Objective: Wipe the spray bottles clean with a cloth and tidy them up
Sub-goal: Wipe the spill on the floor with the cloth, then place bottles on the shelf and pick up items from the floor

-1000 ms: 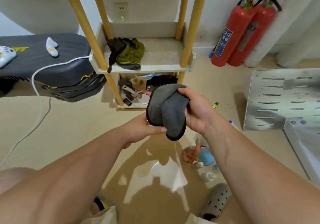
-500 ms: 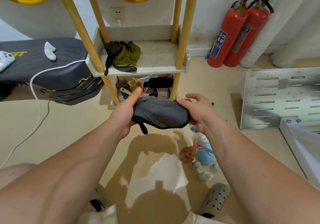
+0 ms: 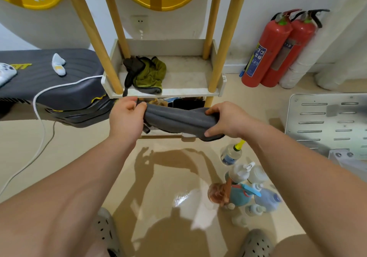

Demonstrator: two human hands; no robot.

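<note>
A grey cloth (image 3: 176, 118) is stretched level between both hands, in front of the low shelf. My left hand (image 3: 127, 117) grips its left end and my right hand (image 3: 226, 120) grips its right end. On the floor below my right forearm stand several spray bottles: a clear one with a yellow nozzle (image 3: 231, 153), a white one (image 3: 239, 172), an amber one (image 3: 217, 194), a teal one (image 3: 239, 196) and a pale blue one (image 3: 267, 198). Small clear bottles (image 3: 252, 210) stand beside them.
A wooden-legged shelf unit (image 3: 190, 74) holds a green and black rag (image 3: 147, 74). A dark padded bench (image 3: 49, 82) with a white cable (image 3: 39, 117) is at left. Two red fire extinguishers (image 3: 278, 52) stand at right, a metal panel (image 3: 327, 121) lies beyond my right arm.
The cloth hung bunched from my right hand; both hands have since moved apart and pulled it out flat and longer. The view tilted down, showing more bottles.
</note>
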